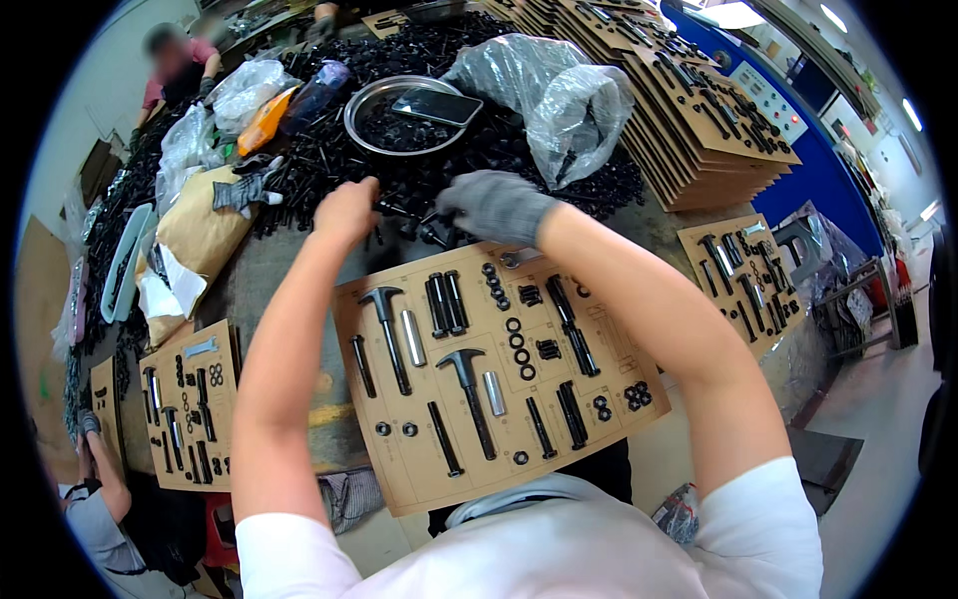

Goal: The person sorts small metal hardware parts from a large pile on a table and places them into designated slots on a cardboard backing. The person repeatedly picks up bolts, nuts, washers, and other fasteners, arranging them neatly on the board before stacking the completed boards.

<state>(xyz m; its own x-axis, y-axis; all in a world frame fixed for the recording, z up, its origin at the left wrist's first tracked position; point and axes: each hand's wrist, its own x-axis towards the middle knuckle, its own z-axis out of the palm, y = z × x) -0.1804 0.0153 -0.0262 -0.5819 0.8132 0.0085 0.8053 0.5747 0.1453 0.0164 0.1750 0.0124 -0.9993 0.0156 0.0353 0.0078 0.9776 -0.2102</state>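
My left hand [347, 212], bare, is at the near edge of a heap of black bolts [309, 165] with its fingers closed; what they hold is hidden. My right hand [494, 207], in a grey glove, curls its fingers round a black bolt [429, 232] at the same edge. Below both hands lies a brown cardboard sheet [429, 479], close to my body. On it sit black T-headed bolts [384, 324], two silver cylinders [412, 337], long black bolts [577, 344], nuts [637, 396] and ring washers [519, 349], in separate groups.
A metal bowl [351, 125] with a phone [437, 106] on it stands in the heap, by clear plastic bags [574, 110]. Filled cardboard sheets are stacked [689, 185] at far right; others lie right [689, 235] and left [165, 474]. A paper sack [210, 225] and two co-workers are left.
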